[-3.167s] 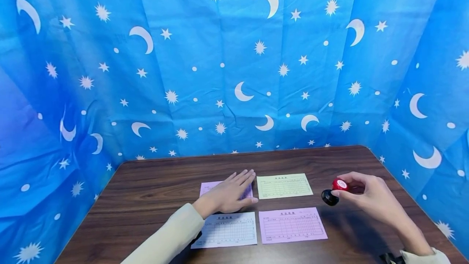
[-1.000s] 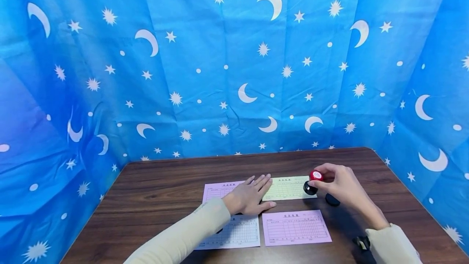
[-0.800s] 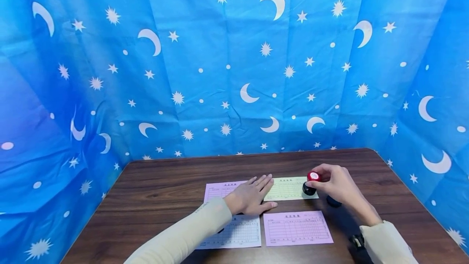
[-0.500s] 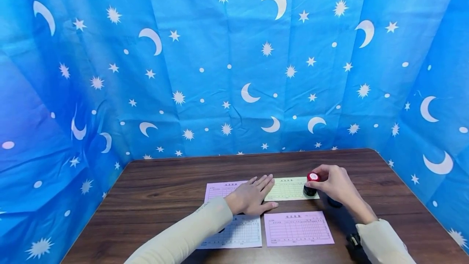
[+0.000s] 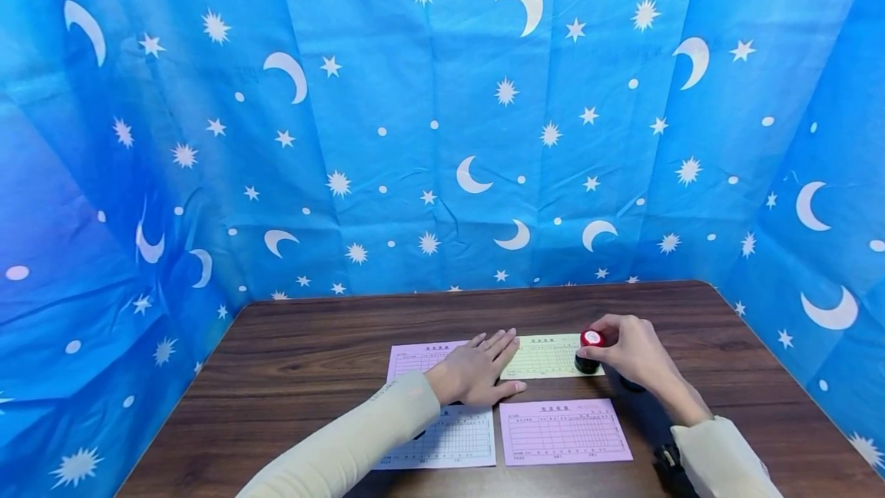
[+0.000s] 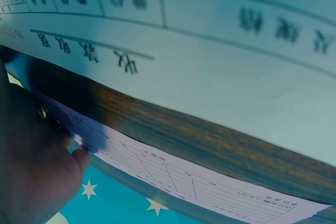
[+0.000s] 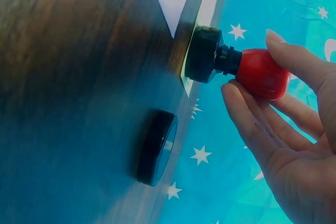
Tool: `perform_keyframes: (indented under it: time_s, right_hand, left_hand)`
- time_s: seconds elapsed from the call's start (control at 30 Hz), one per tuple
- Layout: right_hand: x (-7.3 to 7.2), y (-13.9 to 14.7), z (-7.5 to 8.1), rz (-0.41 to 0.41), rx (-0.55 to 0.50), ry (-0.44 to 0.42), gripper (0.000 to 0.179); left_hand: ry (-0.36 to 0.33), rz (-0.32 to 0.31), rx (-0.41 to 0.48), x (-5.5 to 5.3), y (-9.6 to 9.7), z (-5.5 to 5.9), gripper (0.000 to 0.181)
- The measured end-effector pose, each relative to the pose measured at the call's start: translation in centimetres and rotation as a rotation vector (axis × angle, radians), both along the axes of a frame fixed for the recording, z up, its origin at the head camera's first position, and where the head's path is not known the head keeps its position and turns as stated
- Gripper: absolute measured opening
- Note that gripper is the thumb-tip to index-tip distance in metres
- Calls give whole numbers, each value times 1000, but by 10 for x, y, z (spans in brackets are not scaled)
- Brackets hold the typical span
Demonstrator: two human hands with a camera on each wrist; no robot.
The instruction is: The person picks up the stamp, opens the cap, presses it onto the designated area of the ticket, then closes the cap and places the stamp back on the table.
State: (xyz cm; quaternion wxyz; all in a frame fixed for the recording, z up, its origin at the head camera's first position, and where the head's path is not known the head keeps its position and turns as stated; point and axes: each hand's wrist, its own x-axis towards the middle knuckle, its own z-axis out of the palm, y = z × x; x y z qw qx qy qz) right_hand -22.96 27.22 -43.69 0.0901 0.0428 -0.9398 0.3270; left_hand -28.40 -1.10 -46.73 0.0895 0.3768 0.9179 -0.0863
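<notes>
My right hand (image 5: 639, 352) pinches the red knob of a round stamp (image 5: 588, 363) between thumb and fingers. In the right wrist view, the stamp's wide black base (image 7: 203, 55) stands flat on the right end of the yellow form slip (image 5: 539, 360). My left hand (image 5: 477, 371) lies spread, palm down, across the left end of that slip, its fingers straight. Part of the back pink slip (image 5: 411, 360) is hidden by that hand and its sleeve. On the table beside my right hand lies a round black cap (image 7: 157, 148), mostly hidden in the head view.
In front are a white form slip (image 5: 463, 444), partly under the left sleeve, and another pink slip (image 5: 563, 433). All lie on a dark wooden table (image 5: 311, 336). A blue cloth (image 5: 387, 98) with moons and stars hangs behind and at both sides.
From right of the slips, my right hand has carried the stamp left and lowered it onto the yellow slip, leaving the cap behind. My left hand has shifted right from the back pink slip.
</notes>
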Motion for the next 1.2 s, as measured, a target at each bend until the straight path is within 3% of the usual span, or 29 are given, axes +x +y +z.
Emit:
perform_keyframes:
  time_s: [1.2]
  right_hand:
    - [-3,-6,3,-27,7,-34,26]
  left_hand:
    - [16,-15,1,-1,0,-1,87]
